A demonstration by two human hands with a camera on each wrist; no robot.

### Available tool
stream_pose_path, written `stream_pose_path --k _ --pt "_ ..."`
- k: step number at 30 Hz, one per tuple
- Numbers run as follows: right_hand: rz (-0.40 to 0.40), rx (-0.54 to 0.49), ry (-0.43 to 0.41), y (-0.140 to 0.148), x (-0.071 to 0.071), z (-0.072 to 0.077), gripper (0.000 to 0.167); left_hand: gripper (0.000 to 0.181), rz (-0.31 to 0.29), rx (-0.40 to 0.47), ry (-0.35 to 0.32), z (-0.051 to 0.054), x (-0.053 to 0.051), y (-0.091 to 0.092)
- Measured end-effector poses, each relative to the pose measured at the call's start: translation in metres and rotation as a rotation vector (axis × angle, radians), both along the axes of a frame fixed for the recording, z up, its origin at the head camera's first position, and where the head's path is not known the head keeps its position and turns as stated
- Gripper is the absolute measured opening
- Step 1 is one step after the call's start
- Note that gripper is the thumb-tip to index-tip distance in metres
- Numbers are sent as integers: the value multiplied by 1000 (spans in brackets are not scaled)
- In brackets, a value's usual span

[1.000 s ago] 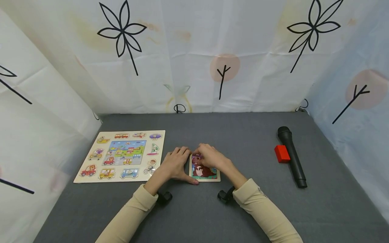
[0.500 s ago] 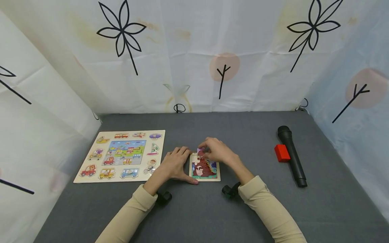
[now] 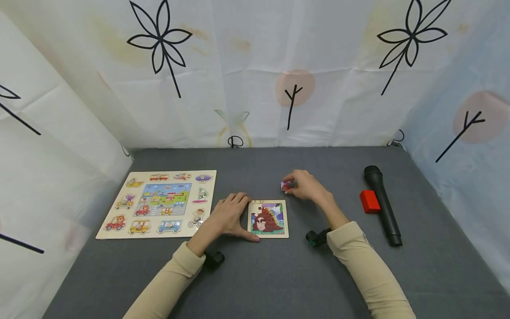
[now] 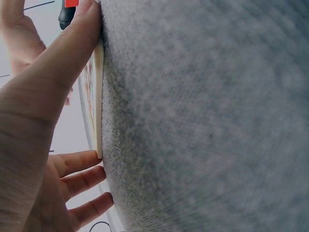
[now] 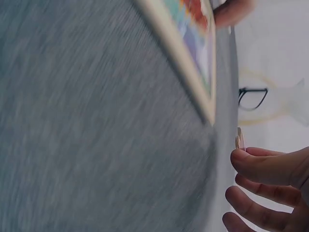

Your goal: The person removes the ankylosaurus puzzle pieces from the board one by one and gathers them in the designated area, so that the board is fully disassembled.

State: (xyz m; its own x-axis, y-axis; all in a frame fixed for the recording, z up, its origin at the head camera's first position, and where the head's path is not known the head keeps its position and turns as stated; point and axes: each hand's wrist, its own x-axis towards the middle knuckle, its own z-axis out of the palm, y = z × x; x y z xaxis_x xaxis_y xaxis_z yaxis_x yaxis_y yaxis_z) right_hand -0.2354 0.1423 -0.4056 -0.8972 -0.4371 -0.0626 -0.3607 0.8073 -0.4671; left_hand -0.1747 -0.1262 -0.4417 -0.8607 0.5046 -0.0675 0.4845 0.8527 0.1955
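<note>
A small wooden jigsaw puzzle [image 3: 268,221] with a dinosaur picture lies on the grey table, its upper-left part bare wood. My left hand [image 3: 228,215] holds its left side, thumb at the near corner and fingers at the far one. In the left wrist view the thumb [image 4: 72,46] and index finger touch opposite ends of the thin board [image 4: 98,106]. Beyond the puzzle's far right corner, my right hand [image 3: 306,185] pinches a pink and purple puzzle piece [image 3: 284,186] between thumb and fingers. The right wrist view shows that piece [image 5: 240,139] edge-on, above the table.
A larger wooden vehicle puzzle board [image 3: 155,206] lies to the left, beside my left hand. On the right are a black microphone [image 3: 384,208] and a red block [image 3: 369,202] touching or close to it. White patterned cloth [image 3: 255,88] hangs behind the table and along both sides.
My right hand has lifted the puzzle piece out of the puzzle's upper-left part and carried it right and away past the frame. The left hand has stayed in place.
</note>
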Motion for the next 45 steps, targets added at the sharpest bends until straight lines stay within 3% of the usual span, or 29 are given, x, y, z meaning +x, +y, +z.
stream_pose_path --k 19,34,45 --pt "-31 37 7 19 -3 -15 31 113 -4 4 0 1 1 0" --pt "-33 63 3 19 0 -13 35 112 -8 6 7 2 2 1" --pt "-59 37 21 13 10 -1 44 112 -1 10 -15 3 3 1"
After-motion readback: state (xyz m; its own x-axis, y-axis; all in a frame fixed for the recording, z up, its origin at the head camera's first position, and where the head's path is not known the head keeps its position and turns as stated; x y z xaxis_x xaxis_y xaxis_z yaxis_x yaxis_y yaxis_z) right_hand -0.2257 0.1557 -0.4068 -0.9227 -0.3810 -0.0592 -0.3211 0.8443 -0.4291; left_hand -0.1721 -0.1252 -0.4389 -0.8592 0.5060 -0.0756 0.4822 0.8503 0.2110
